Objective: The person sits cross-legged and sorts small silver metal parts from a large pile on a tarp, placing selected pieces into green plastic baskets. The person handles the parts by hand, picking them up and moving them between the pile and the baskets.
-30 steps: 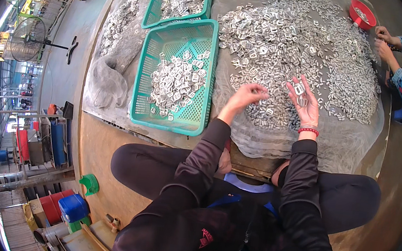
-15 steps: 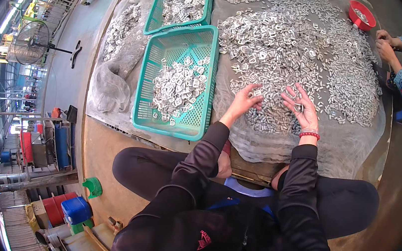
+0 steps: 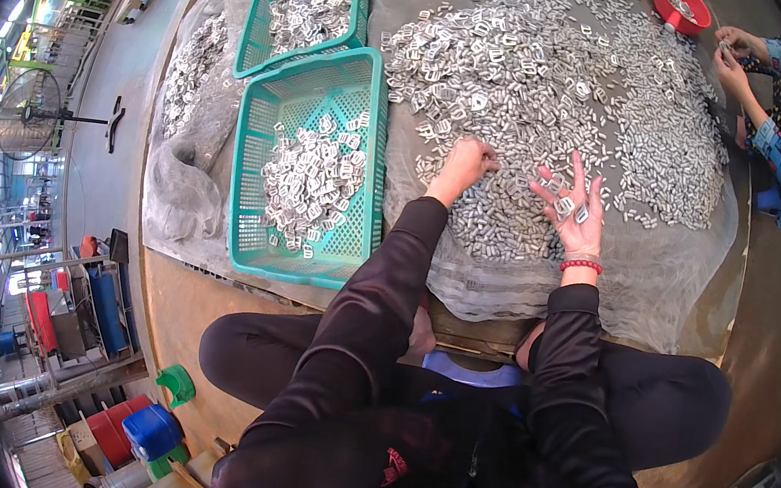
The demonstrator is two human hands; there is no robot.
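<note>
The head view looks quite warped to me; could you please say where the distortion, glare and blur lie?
Head view: the green basket bows with the fisheye rim; lamp glare flares at far left; the metal pieces are sharp; the bottom edge by the person's torso is blurred.

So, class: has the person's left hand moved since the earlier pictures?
Yes. The left hand has drifted left across the heap of small metal parts, toward the near green basket and away from the right hand.
</note>
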